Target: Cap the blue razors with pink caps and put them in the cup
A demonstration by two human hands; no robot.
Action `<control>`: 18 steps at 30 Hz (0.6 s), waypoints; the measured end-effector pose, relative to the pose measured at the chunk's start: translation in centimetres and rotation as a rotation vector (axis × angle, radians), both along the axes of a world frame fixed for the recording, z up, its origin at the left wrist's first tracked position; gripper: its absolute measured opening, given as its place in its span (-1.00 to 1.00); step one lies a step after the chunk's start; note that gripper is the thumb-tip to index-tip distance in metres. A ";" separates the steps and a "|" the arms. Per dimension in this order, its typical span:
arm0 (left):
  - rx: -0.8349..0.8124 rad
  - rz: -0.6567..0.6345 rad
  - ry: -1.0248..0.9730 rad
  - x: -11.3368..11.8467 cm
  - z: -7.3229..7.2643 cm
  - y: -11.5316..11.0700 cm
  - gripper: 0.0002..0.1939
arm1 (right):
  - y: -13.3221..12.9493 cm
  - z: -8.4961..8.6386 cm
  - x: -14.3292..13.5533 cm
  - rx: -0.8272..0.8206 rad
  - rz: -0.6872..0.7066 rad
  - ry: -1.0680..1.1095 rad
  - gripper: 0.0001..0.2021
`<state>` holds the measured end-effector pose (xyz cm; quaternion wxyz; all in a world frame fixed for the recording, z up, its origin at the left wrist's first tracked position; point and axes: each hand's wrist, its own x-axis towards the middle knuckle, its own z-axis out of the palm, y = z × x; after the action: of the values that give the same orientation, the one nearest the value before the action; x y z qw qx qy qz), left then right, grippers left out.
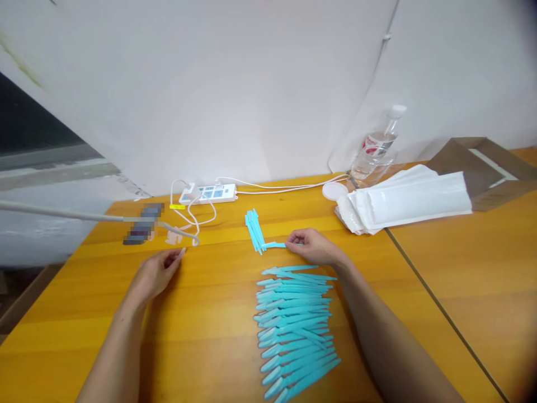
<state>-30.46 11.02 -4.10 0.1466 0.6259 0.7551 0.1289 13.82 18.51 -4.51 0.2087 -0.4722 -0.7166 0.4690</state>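
Observation:
My right hand [312,245] pinches the handle end of a light-blue eyebrow razor [274,244]. The razor's other end points left, close to a small bundle of similar razors [254,230] lying on the wooden table. Nearer to me, many more blue razors [293,313] lie side by side in an overlapping row, their pale blade ends to the left. My left hand [156,274] is on the left of the table with thumb and fingers pressed together. Something small and pale shows at its fingertips, too small to name. Several small pale pieces [174,236] lie just beyond it.
A white power strip [210,193] with looped cables stands against the wall. A pixelated phone-like object [145,224] lies left, under a grey cable. At right are a round white lid [334,191], a water bottle [377,145], white packets [415,198] and an opened cardboard box [474,173].

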 end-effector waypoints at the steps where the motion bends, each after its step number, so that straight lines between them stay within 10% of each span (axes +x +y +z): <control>1: 0.019 -0.038 -0.062 0.8 -0.1 -0.1 -0.55 | 0.0 0.1 0.0 -0.007 0.019 -0.001 -0.73; 10: 0.018 -0.265 -0.597 16.0 2.3 0.0 -0.59 | -0.6 0.4 -0.4 -0.023 0.089 0.029 -0.70; 18: -0.004 -0.265 -0.645 17.9 1.3 0.0 -0.65 | -0.5 0.4 -0.3 -0.026 0.087 0.007 -0.68</control>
<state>-12.52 10.98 -2.85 0.3944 0.6452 0.5823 0.2984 13.52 18.01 -4.11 0.1848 -0.4415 -0.7296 0.4885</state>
